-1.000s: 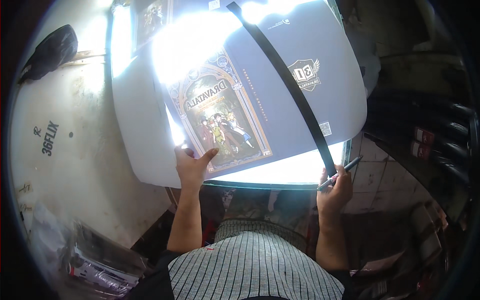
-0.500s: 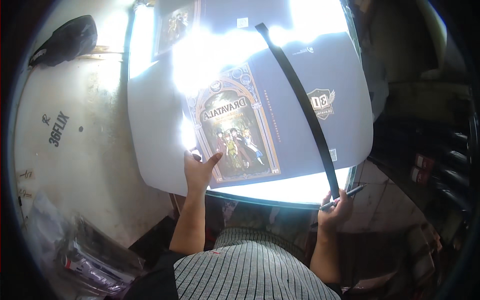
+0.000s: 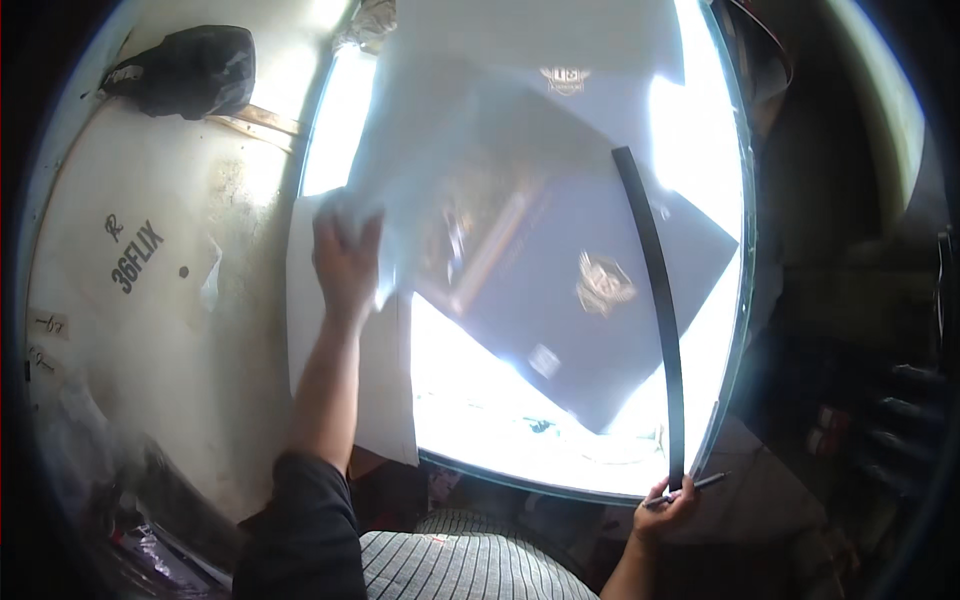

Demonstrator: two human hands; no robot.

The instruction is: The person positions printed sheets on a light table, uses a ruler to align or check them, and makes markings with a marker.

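On a brightly lit glass light table (image 3: 480,420), a dark blue printed sheet (image 3: 520,330) with a gold emblem lies turned at a slant, its print seen mirrored. Motion blurs its left part, where my left hand (image 3: 347,250) pinches the translucent edge. My right hand (image 3: 667,503), by the table's near right corner, is closed around a dark pen (image 3: 712,480) and the lower end of a long black flat strip (image 3: 655,270). That strip runs up across the right side of the sheet.
Another blue sheet with an emblem (image 3: 566,80) lies at the far side. White board (image 3: 350,400) covers the table's left part. Left of it stands a pale worktop (image 3: 230,330) with a black plastic bag (image 3: 195,75) and a wooden stick (image 3: 262,125).
The sheet has swung from nearly straight to slanted, its left side pulled up and away by my left hand. The right hand keeps the strip and pen, now lower in view.
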